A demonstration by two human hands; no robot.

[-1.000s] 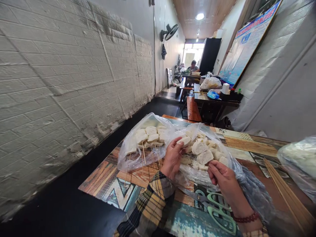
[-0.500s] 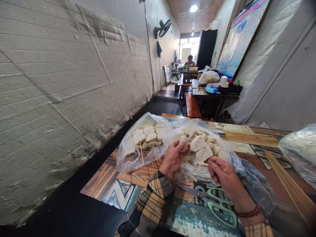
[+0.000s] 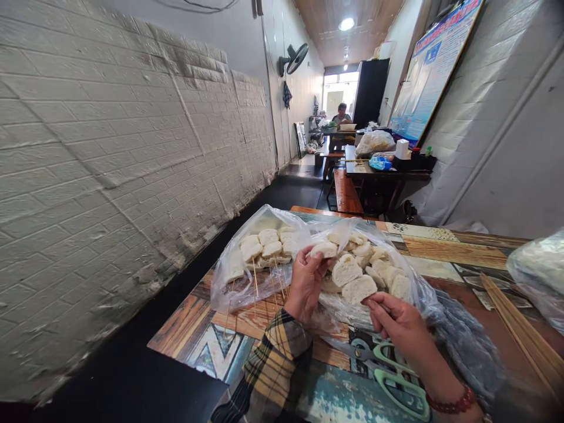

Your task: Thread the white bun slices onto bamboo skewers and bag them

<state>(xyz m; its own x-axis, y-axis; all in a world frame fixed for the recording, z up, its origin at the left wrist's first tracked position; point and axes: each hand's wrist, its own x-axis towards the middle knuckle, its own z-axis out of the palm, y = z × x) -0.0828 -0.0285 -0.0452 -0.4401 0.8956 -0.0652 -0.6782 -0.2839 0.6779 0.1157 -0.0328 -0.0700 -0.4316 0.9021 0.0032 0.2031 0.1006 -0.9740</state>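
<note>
My left hand [image 3: 307, 282] is closed, pinching a pale bread slice [image 3: 324, 250] between thumb and fingers above the right-hand plastic bag. My right hand [image 3: 399, 320] is also closed, its fingertips at the lower edge of two bread slices [image 3: 359, 289] that line up as on a skewer; the stick itself is hidden by my fingers. Loose slices [image 3: 390, 273] fill the open clear bag [image 3: 412, 282] beneath both hands. In a second clear bag [image 3: 220, 294] at left lie more slices [image 3: 268, 237], with thin wooden skewers [image 3: 255, 282] sticking out towards me.
Green-handled scissors [image 3: 388, 370] lie on the patterned table [image 3: 352, 390] below my hands. A bundle of bare skewers [image 3: 515, 320] and another plastic bag [image 3: 540, 276] are at right. Farther back stand a bench [image 3: 347, 191], a cluttered dark table [image 3: 388, 171] and a seated person [image 3: 342, 113].
The slice in my left hand has turned from upright to flatter. My right hand has come slightly lower and the two lined-up slices have moved with it. The view has shifted a little.
</note>
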